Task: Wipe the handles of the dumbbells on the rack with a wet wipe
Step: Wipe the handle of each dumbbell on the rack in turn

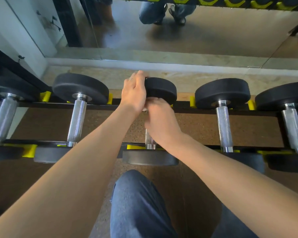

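Left hand [134, 93]: rests against the left edge of the middle dumbbell's far weight [161, 91]; fingers fairly straight and laid along the black disc, a ring on one of them.
Right hand [159, 121]: curled around the upper part of the middle dumbbell's handle [149, 140], just below the left-hand fingers; the fingers are blurred.
Wipe: cannot be made out; a small pale bit shows between the two hands, too small to tell.
Middle dumbbell: lies across the rack [205, 111], far weight above the fingers, near weight [150, 158] below them, the bare knurled part of the handle showing beneath the right hand.
Other dumbbells: one handle [77, 121] to the left of the fingers and another further left [3, 119]; one handle [224, 125] to the right and another further right [293, 128]; all lie parallel on the rack.
Yellow cradles [45, 96]: sit under the weights along both rails.
Knee [136, 200]: in blue jeans, below the hands.
Mirror [196, 31]: beyond the fingers, along the wall, showing the floor and crouched legs.
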